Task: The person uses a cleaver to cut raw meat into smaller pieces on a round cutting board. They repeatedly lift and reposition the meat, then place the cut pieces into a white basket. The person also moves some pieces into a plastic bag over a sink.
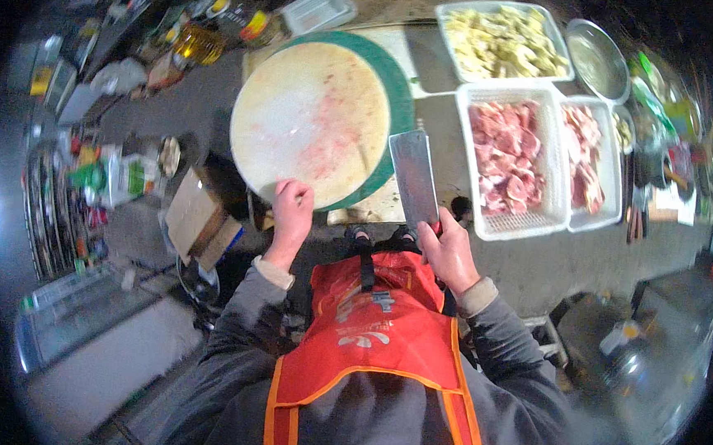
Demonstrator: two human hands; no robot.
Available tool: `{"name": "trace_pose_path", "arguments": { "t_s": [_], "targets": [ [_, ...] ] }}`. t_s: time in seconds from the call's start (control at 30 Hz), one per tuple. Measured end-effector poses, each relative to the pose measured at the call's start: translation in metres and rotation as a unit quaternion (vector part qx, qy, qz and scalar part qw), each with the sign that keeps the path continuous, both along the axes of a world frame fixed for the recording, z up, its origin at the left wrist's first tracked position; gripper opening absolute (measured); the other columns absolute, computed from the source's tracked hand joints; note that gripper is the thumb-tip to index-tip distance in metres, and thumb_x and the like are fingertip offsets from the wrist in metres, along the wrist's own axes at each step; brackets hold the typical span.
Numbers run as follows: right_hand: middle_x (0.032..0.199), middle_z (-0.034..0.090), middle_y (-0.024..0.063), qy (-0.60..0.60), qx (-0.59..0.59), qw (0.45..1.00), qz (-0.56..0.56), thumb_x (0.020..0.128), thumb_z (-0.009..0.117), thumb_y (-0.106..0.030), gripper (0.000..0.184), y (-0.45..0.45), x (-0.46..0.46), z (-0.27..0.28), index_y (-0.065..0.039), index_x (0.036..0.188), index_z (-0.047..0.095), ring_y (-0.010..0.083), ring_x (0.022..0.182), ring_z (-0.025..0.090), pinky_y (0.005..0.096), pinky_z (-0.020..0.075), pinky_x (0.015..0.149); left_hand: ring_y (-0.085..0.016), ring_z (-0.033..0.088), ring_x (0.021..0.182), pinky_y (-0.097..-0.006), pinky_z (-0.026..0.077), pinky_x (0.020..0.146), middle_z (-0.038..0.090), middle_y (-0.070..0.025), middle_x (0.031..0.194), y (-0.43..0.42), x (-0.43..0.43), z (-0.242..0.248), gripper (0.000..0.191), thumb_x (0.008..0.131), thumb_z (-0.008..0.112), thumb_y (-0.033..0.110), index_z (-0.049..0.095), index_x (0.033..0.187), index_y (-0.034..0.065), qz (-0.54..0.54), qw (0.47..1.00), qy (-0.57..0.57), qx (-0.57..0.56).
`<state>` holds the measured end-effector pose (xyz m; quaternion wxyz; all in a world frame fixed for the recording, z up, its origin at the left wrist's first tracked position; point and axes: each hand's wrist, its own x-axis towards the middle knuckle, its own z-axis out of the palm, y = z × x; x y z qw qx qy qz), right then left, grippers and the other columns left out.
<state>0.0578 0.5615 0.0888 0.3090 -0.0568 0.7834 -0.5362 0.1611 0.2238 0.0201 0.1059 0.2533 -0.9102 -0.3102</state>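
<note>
My right hand [448, 247] grips the red handle of a cleaver [415, 177], its broad steel blade pointing away from me beside the chopping block's right edge. At the near edge of the round chopping block [301, 119] is my left hand [293, 209], with its fingers curled; whether it holds anything small cannot be made out. Reddish smears mark the block's pale top, which has a green rim. To the right, a white plastic basket [487, 222] holds pieces of raw meat [510, 152]. A second white basket [608, 209] beside it holds more raw meat [585, 145].
A white tray [460, 75] of pale yellowish chopped food stands at the back right, beside a metal bowl [597, 62]. Behind the block lies a translucent tray [320, 10]. Bottles of yellow oil [200, 44] stand at the back left. A cardboard box [192, 217] is at lower left.
</note>
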Motion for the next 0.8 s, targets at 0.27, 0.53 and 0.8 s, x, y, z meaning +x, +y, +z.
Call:
{"name": "trace_pose_path", "arguments": {
  "t_s": [0.27, 0.53, 0.8],
  "targets": [
    [0.1, 0.073, 0.0274, 0.261, 0.121, 0.926, 0.246, 0.105, 0.069, -0.023, 0.05, -0.049, -0.002, -0.02, -0.008, 0.152, 0.061, 0.0452, 0.089, 0.074, 0.0528, 0.0608, 0.079, -0.014, 0.066, 0.076, -0.0309, 0.054, 0.065, 0.068, -0.007, 0.099, 0.005, 0.163, -0.042, 0.013, 0.101, 0.073, 0.011, 0.074, 0.097, -0.0016, 0.314, 0.919, 0.014, 0.236],
    [0.091, 0.073, 0.0342, 0.198, 0.212, 0.892, 0.347, 0.109, 0.056, -0.02, 0.064, -0.07, 0.041, -0.027, -0.006, 0.168, 0.034, 0.0538, 0.084, 0.073, 0.0612, 0.0582, 0.078, -0.016, 0.069, 0.087, -0.0336, 0.062, 0.072, 0.066, -0.0046, 0.106, -0.001, 0.122, -0.072, 0.025, 0.111, 0.064, 0.028, 0.061, 0.124, 0.007, 0.375, 0.757, 0.063, 0.532],
    [0.096, 0.074, 0.0356, 0.263, 0.264, 0.868, 0.33, 0.111, 0.049, -0.027, 0.066, -0.232, -0.011, -0.071, -0.004, 0.17, 0.029, 0.053, 0.087, 0.074, 0.0634, 0.0578, 0.081, -0.019, 0.066, 0.067, -0.0377, 0.057, 0.054, 0.065, -0.0058, 0.087, -0.029, 0.073, -0.084, 0.017, 0.102, 0.068, 0.011, 0.058, 0.114, 0.0037, 0.355, 0.773, 0.046, 0.524]
  ]
}}
